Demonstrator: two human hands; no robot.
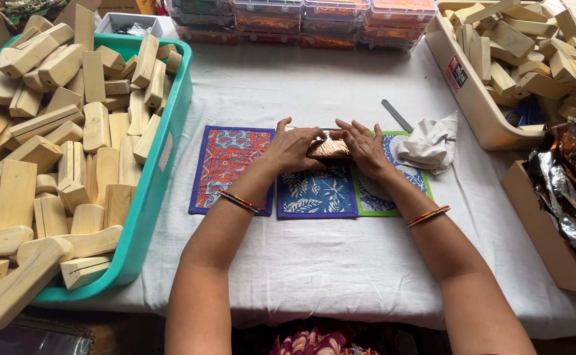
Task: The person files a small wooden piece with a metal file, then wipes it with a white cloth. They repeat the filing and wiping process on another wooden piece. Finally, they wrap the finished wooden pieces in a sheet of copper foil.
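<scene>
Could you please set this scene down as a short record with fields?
Left hand: left hand presses the copper-foil-covered piece
Right hand: right hand presses its other end
Underneath: patterned cloth mats on white tablecloth
Left side: teal bin of wooden pieces
Right side: cream bin of wooden pieces, box of foil scraps
Nearby: white cloth, metal file

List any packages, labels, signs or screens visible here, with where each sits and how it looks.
Red, white and black rectangular label: on the outer wall of the cream plastic tub, upper right.
Pale rectangular sticker: on the side of the teal plastic bin, left.
Clear lidded plastic boxes: stacked along the table's far edge, orange and red contents.
Brown cardboard box: right edge, holding crumpled copper and silver foil.
No screens or signs.
</scene>
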